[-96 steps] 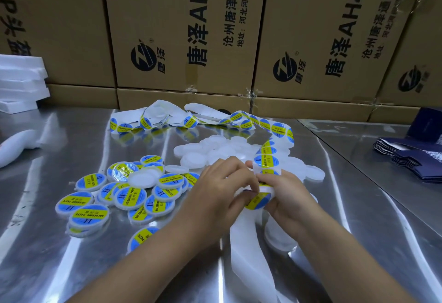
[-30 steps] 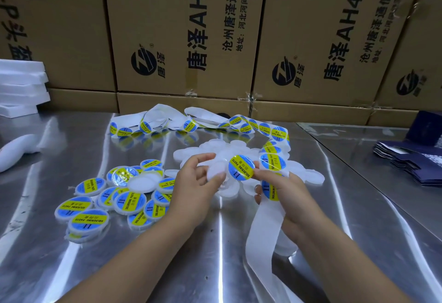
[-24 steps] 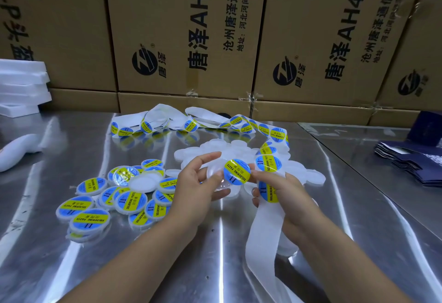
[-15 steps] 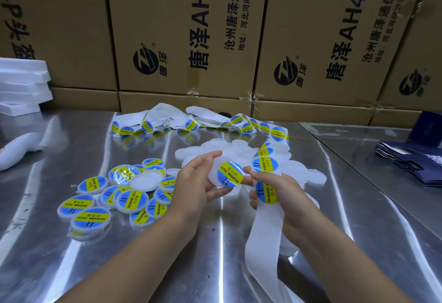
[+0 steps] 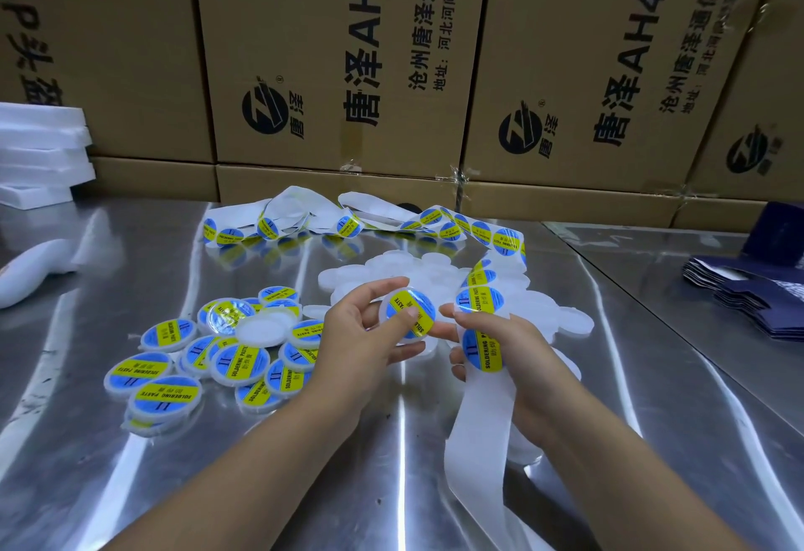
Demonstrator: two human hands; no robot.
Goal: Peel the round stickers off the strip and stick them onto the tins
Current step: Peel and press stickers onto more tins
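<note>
Forearms reach forward; left hand and right hand curl, gripping, close together.

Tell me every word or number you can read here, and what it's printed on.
"SOLDERING PASTE" and "II": sticker on the held tin, and others along the strip.
"唐泽AH4.": middle box, cut off above.
"唐泽AH4.0": right box, cut off above.
"沧州唐泽通信" and "地址:河北河间经济开": smaller print, middle box, cut off.
"唐泽": beside the round logo.
Small Chinese characters on the stickers and the left box's print: not readable.
</note>
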